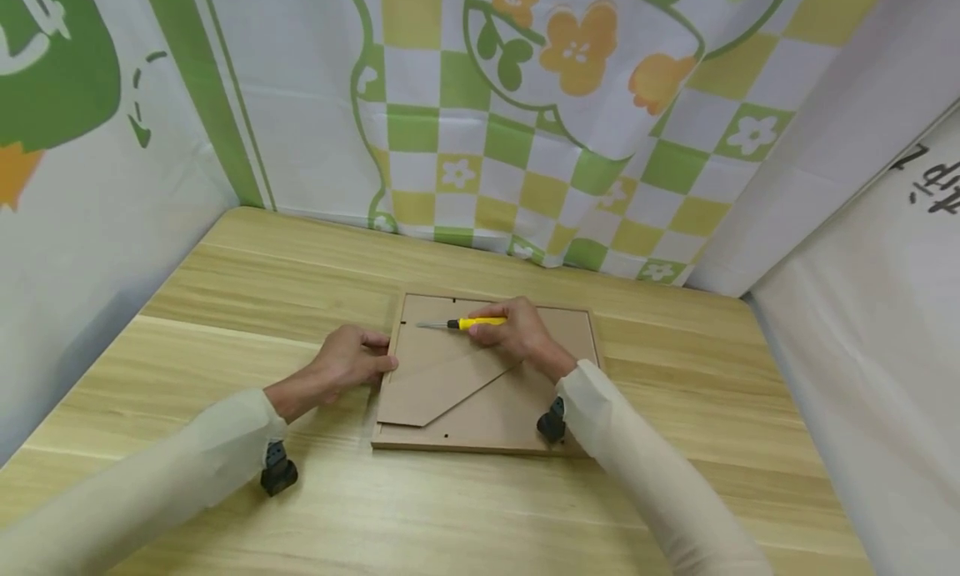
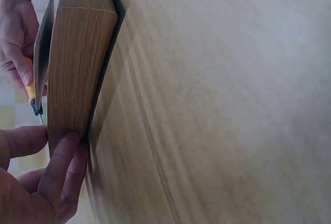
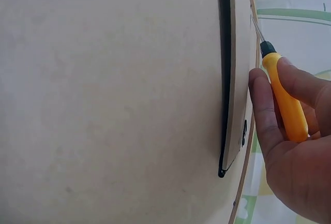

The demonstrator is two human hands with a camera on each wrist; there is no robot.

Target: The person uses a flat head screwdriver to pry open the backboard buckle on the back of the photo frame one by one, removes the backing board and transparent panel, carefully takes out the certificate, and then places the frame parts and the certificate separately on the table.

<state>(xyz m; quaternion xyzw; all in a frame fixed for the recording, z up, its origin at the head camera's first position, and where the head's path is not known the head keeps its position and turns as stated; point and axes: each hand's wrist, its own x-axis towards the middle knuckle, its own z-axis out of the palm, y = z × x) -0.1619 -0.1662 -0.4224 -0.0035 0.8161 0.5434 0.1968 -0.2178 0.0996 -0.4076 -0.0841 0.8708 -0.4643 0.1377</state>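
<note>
A picture frame (image 1: pixel 465 449) lies back side up on the table, its brown backing board (image 1: pixel 487 413) showing. A stand flap (image 1: pixel 431 393) on that board lifts slightly at its free end, as the left wrist view shows it (image 2: pixel 43 53). My left hand (image 1: pixel 345 363) grips the frame's left side, thumb at the upper edge and fingers against the wooden side (image 2: pixel 77 63). Over the far part of the board, my right hand (image 1: pixel 521 330) holds a screwdriver (image 3: pixel 287 102) by its yellow handle. Its metal shaft points left, with the tip near a small dark tab (image 1: pixel 403 323) at the rim.
The wood-grain table (image 1: pixel 247 309) extends around the frame on all sides. A checked, flowered curtain (image 1: pixel 525 167) hangs along the back edge, and white cloth walls (image 1: pixel 892 293) stand at both sides. Small dark tabs (image 1: pixel 446 435) dot the frame's inner border.
</note>
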